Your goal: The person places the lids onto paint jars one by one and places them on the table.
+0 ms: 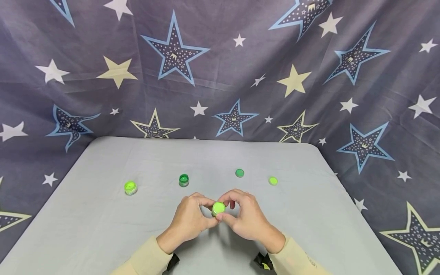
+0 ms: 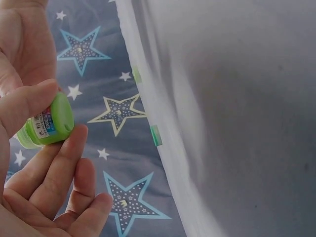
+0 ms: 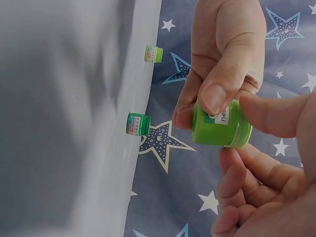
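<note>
A small bright green paint jar (image 1: 218, 208) with a printed label is held up between both hands, its round green top facing the head camera. My left hand (image 1: 192, 217) grips the jar's body between thumb and fingers; the label (image 2: 44, 123) shows beside that thumb in the left wrist view. From the other side my right hand (image 1: 246, 217) pinches the rim, thumb in front and fingertips behind. In the right wrist view the jar (image 3: 217, 126) lies sideways, with the right thumb and fingers around its clearer end.
A lidless light green jar (image 1: 130, 188) stands at the left of the grey-covered table (image 1: 103, 229), and a lidless dark green jar (image 1: 183, 180) stands nearer the middle. Farther right lie a dark green lid (image 1: 239, 173) and a light green lid (image 1: 273, 181). A star-patterned cloth (image 1: 213, 91) hangs behind.
</note>
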